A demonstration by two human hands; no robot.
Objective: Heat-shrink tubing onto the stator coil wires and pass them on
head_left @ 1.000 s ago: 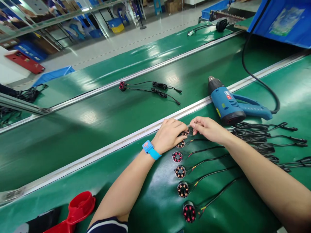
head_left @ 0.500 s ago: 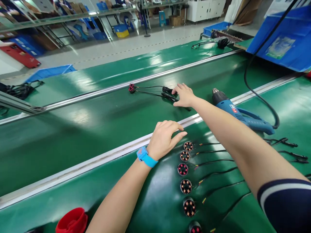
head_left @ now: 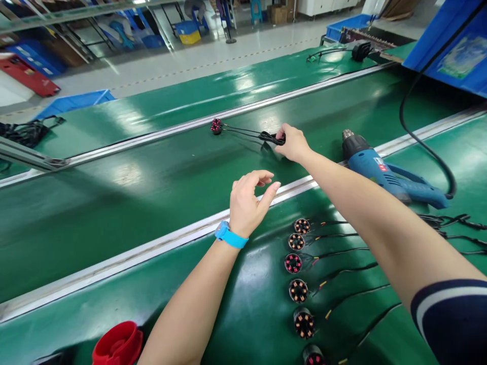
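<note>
My right hand (head_left: 293, 143) pinches a bundle of black cables (head_left: 269, 137) over the green belt. From the bundle, thin leads run left to a pair of small round motor stators (head_left: 216, 126) with reddish windings, close to the far rail. My left hand (head_left: 251, 197), with a blue band at the wrist, hovers above the near metal rail; its fingers are apart and curved, and nothing is in them. On the near green surface, several more wired stators (head_left: 299, 291) stand in a column, their black cables trailing right beneath my right forearm.
A blue heat gun (head_left: 391, 172) lies across the near rail on the right, its black cord (head_left: 404, 115) looping up. Behind it hangs a large blue bin (head_left: 452, 45). A red round part (head_left: 118, 344) sits at the bottom left, and a metal post (head_left: 26, 154) reaches in at the left.
My right hand has closed on the cable bundle and raised it off the belt, drawing the leads straighter. My left hand has shifted slightly up and its fingers have curled. The view has tilted down.
</note>
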